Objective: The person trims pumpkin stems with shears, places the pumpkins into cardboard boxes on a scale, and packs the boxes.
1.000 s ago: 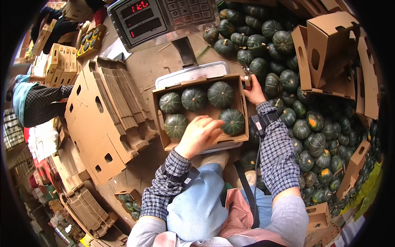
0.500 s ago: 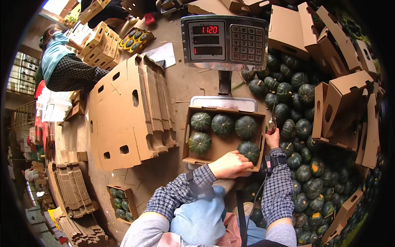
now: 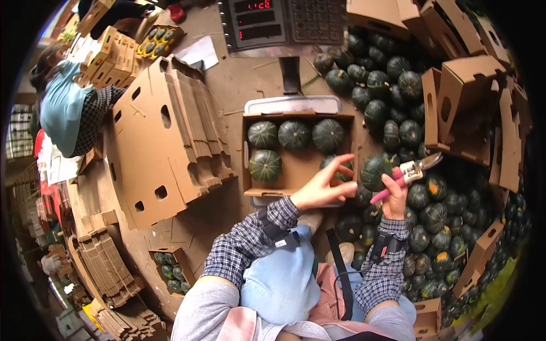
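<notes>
My left hand (image 3: 323, 184) is open, its fingers spread over the lower right corner of a cardboard box (image 3: 301, 192). A dark green pumpkin (image 3: 327, 163) in that corner is partly hidden by the fingers. Several other pumpkins, such as a speckled one (image 3: 265, 165), sit along the box's far and left sides. Right of the box, my right hand (image 3: 393, 196) is closed around pruning shears (image 3: 410, 171) with pinkish-red handles, blades pointing right. Another pumpkin (image 3: 376, 173) is right by its fingertips; whether the hand also grips it, I cannot tell.
The box rests on a scale platform (image 3: 293, 104) with a lit display (image 3: 259, 20) beyond. A large pile of pumpkins (image 3: 435, 238) and tipped cartons (image 3: 463, 102) lie to the right. Flattened cardboard (image 3: 145, 148) is stacked left. A person (image 3: 65, 108) is at the far left.
My left hand has opened from its curled pose at the box's corner pumpkin. My right hand has moved right and down with the shears, away from the box edge. The view has shifted.
</notes>
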Motion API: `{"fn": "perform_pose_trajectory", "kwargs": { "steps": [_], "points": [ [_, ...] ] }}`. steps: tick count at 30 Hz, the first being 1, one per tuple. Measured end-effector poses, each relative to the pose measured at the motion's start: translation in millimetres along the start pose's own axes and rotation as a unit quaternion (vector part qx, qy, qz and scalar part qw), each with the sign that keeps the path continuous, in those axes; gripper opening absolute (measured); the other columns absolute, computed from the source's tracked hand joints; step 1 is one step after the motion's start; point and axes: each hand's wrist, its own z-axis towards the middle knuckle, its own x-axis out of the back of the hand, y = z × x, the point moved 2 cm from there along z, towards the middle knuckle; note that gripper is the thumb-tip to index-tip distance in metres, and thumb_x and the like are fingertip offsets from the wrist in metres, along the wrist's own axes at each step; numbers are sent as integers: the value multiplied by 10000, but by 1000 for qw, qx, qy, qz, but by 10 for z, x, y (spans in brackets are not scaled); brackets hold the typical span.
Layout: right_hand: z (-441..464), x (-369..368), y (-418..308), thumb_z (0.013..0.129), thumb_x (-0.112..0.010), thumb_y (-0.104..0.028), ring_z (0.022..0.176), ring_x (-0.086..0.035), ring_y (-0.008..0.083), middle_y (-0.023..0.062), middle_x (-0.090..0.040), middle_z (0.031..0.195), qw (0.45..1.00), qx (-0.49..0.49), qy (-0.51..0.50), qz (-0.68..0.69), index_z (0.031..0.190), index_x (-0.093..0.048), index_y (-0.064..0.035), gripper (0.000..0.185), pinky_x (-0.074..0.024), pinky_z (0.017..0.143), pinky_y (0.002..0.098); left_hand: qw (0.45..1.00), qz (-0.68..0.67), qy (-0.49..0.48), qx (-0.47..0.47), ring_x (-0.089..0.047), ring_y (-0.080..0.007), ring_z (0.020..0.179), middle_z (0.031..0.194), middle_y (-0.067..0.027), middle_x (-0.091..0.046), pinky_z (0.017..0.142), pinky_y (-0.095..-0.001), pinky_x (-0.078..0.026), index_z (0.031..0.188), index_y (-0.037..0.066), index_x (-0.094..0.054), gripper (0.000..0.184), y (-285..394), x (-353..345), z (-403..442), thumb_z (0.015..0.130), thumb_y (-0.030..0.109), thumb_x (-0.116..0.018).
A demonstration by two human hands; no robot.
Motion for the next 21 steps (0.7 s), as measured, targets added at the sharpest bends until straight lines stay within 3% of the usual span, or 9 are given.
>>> {"fn": "perform_pose_trajectory", "kwargs": {
  "steps": [2,5,8,9,11,12,16,17,21],
  "points": [
    [-149,-93,73,768,-654,26,916,-581,168,88,-598,982,997,-2,-25,-69,1011,-508,-30,289,-465,839,292,948,-292,-63,112,-584,-282,1001,1220,-142,-500,777,-378,-530,1404,159,-270,609,-138,-6,83,912,428,-508],
    [-312,-293,73,747,-683,-16,976,-575,201,120,-584,1053,996,18,-19,-90,1068,-468,-18,386,-464,821,297,846,-494,-104,173,-609,-279,916,1181,-110,-520,771,-413,-526,1372,186,-300,543,-102,-6,24,907,361,-517],
    [-501,-198,27,745,-672,-55,987,-571,206,133,-579,1061,997,17,28,-76,1116,-451,-16,434,-464,831,303,959,-280,-16,36,-598,-260,906,1156,-104,-522,766,-377,-518,1337,161,-328,563,-115,229,-117,859,295,-594],
    [-559,-118,40,743,-670,-50,987,-570,206,136,-577,1065,996,22,48,-70,1118,-450,-18,435,-461,837,307,997,-62,33,-8,-569,-236,962,1137,-101,-523,801,-336,-489,1301,136,-347,577,-60,348,-159,818,231,-649],
    [-638,57,80,743,-658,-34,975,-568,206,137,-571,1068,994,29,77,-68,1122,-447,-22,434,-451,858,318,960,246,126,-36,-488,-296,1062,1145,-170,-453,893,-379,-426,1273,92,-355,651,18,465,-232,748,247,-707],
    [-681,133,101,787,-626,-64,967,-587,201,118,-592,1063,991,41,85,-97,1119,-489,-25,362,-463,834,310,884,422,187,-81,-461,-329,1073,1144,-195,-424,916,-410,-406,1264,78,-357,677,-117,563,-234,725,264,-721],
    [-811,250,156,766,-592,-82,959,-579,207,110,-593,1052,987,-1,134,-94,1134,-479,-17,390,-453,844,328,809,532,230,-96,-404,-431,1052,1152,-269,-366,937,-475,-371,1284,9,-338,702,-392,575,-215,732,220,-717],
    [-847,274,176,762,-587,-82,966,-578,213,113,-593,1052,987,-10,136,-79,1135,-480,-23,392,-450,852,335,810,533,227,-88,-382,-480,1129,1224,-341,-353,964,-480,-360,1318,-25,-308,715,-457,577,-224,760,190,-701],
    [-1003,419,140,760,-577,-89,994,-570,230,123,-588,1070,988,-49,129,-61,1135,-481,-43,390,-441,873,355,811,537,197,-125,-344,-485,1239,1304,-384,-339,1016,-455,-346,1347,-56,-282,711,-357,669,-515,803,190,-669]
  ]
}}
